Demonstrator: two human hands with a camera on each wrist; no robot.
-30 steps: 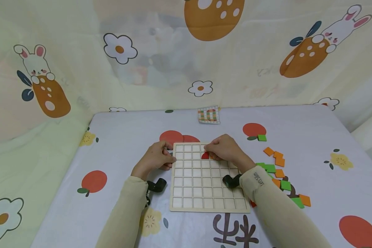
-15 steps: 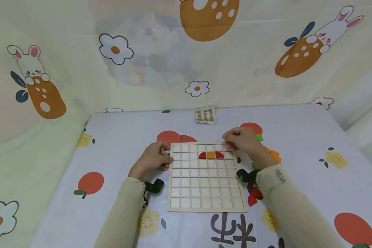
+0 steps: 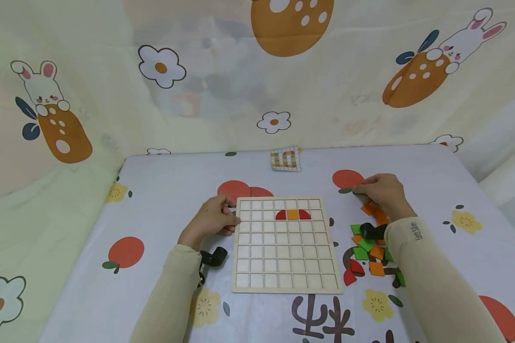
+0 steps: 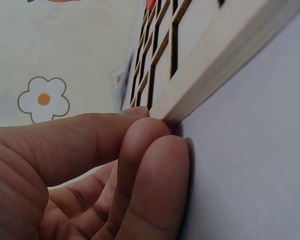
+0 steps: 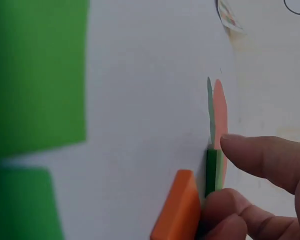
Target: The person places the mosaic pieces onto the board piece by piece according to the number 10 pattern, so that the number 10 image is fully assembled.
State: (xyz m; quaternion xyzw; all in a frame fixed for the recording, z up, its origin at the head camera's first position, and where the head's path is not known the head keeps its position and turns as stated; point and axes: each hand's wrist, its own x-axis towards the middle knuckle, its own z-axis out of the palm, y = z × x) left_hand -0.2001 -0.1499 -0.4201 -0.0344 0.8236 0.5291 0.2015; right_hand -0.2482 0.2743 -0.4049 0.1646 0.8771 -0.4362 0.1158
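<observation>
A pale wooden grid board [image 3: 287, 290] lies on the table. A red quarter-round tile [image 3: 281, 216], an orange square tile [image 3: 292, 215] and another red tile [image 3: 304, 215] sit side by side in its second row. My left hand [image 3: 212, 219] grips the board's left edge near the far corner; the left wrist view shows its fingertips [image 4: 162, 160] against the wooden rim [image 4: 210, 75]. Beyond the board on the right, my right hand [image 3: 384, 193] pinches a green square tile [image 5: 211, 170] close to the cloth. Its fingers hide most of that tile in the head view.
Loose green tiles [image 3: 361, 253], orange tiles [image 3: 376, 268] and red tiles [image 3: 349, 277] lie scattered right of the board, partly under the right forearm. A small checked pattern card [image 3: 285, 159] lies by the table's back edge. A printed cloth covers the table.
My right hand has left the tiles in the board's second row and moved right to the green tile. My left hand stays at the board's edge.
</observation>
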